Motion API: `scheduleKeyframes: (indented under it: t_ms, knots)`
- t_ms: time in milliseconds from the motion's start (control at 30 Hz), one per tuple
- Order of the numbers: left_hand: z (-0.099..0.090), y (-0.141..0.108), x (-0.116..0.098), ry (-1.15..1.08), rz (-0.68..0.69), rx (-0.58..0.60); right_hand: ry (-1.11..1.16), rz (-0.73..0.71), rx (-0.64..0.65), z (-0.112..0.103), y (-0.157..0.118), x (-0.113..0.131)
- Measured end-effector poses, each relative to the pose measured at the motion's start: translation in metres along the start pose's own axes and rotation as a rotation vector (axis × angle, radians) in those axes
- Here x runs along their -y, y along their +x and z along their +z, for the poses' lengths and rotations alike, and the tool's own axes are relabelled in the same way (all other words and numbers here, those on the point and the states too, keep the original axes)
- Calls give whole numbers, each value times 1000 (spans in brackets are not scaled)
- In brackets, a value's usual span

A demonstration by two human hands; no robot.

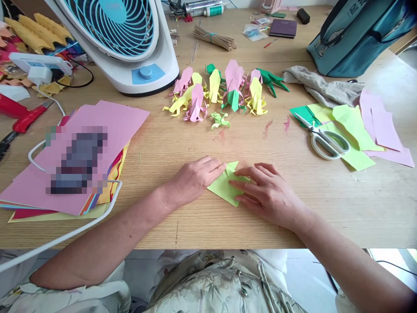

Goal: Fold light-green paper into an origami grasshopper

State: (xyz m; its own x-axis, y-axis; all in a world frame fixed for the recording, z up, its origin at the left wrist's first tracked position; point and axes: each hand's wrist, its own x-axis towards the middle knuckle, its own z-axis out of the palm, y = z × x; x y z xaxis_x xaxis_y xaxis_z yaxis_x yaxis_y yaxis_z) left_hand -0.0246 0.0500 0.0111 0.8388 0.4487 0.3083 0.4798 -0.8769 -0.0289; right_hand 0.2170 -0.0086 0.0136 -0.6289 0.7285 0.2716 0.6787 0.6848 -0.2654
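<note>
Green paper (224,188), likely light, easily creased: hold edges under left hand (195,178) (fingers together, pinch unclear), right hand (273,193) (spread).

On the table (163,152), the folded paper (224,187) lies before the origami figures (214,87), the paper stack (120,119) to its left, the scissors (316,131) to its right.

The fan (167,65) is white, its grille (137,39) blue. Nearer the wearer than the fan, the folded sheet (224,188) is lime green and the stack (120,117) pink on top. Right of the fan, the figures (233,76) are pink, yellow and green; farther right, the bag (355,56) is teal, the cloth (325,84) grey. Beneath the fan, the worktop (163,148) is tan wood grain (with a few pinkish smears (267,127)).
</note>
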Motion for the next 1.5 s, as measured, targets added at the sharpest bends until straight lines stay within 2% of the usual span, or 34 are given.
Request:
scheduleKeyframes:
  t_ms: [267,567,967,1167,1500]
  knots:
    - [1,-1,0,3,2,6,-16,-25,41,1,1,0]
    - [-4,-1,3,-203,-165,-9,10,-11,62,0,0,0]
    - [-5,-3,-15,220,-50,43,24,-27,39,0,0,-1]
    - [-10,-3,-17,224,-16,67,91,-25,24,1,-2,-5]
    - [-15,-6,-22,198,36,75,67,-43,47,-1,-3,-7]
